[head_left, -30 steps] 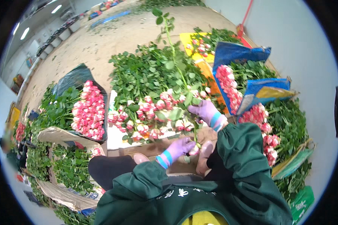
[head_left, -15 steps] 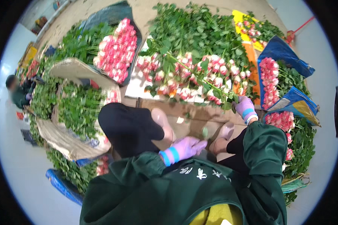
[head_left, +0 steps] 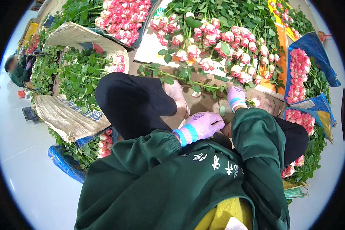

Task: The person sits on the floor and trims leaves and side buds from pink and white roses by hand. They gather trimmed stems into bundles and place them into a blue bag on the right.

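Note:
My right hand (head_left: 236, 96), in a lilac glove with a blue cuff band, is closed round a rose (head_left: 203, 85) near its head. The rose's long leafy stem stretches left across my shins, and its pale pink bloom (head_left: 255, 102) pokes out right of the hand. My left hand (head_left: 204, 124), gloved alike, is curled closed over my lap; whatever its fingers might hold is hidden. A loose green leaf (head_left: 222, 111) shows between the hands. In front lies a broad heap of pink-and-white roses (head_left: 234, 48), blooms toward me.
Wrapped rose bundles (head_left: 122, 19) lie at the far left, beside beige sacking (head_left: 71, 111). More roses (head_left: 298, 76) with blue wrapping (head_left: 314, 48) line the right. A blue roll (head_left: 65, 163) sits low left. Another person (head_left: 17, 71) is at the far left edge.
My right hand has drawn the rose toward me and left, off the heap, and its stem now lies level. My left hand has risen slightly rightward. The view has shifted downward.

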Demonstrator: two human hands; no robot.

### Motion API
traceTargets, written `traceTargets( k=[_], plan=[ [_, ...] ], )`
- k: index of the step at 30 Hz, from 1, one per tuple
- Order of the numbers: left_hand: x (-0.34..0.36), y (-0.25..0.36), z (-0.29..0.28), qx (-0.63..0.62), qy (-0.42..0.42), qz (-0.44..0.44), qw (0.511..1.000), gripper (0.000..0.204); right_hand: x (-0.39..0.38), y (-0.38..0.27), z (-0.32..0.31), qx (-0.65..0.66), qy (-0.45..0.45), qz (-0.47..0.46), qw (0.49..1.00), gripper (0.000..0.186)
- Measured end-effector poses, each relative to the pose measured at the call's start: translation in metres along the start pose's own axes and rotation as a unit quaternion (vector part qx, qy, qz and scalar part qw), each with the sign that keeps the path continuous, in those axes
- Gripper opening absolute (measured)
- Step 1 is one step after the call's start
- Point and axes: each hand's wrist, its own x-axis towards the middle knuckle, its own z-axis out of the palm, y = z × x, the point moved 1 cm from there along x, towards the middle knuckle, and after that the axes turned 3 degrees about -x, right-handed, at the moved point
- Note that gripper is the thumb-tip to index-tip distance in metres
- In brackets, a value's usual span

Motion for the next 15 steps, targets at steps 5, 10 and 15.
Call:
traceTargets(
  k=[5, 10, 15],
  plan=[
    [0.014, -0.004, 0.004, -0.011, -0.020, -0.031, 0.999, 0.031, 0.004, 0.006, 0.017, -0.019, 0.042, -0.042, 0.998, 0.020],
    [0.023, -0.020, 0.010, -0.073, -0.010, -0.036, 0.997, 0.031, -0.001, -0.004, -0.004, -0.064, -0.065, -0.066, 0.994, 0.013],
    [0.027, -0.032, 0.019, -0.125, -0.012, -0.059, 0.990, 0.021, 0.013, 0.004, 0.024, -0.020, -0.072, 0.038, 0.996, 0.020]
  ],
)
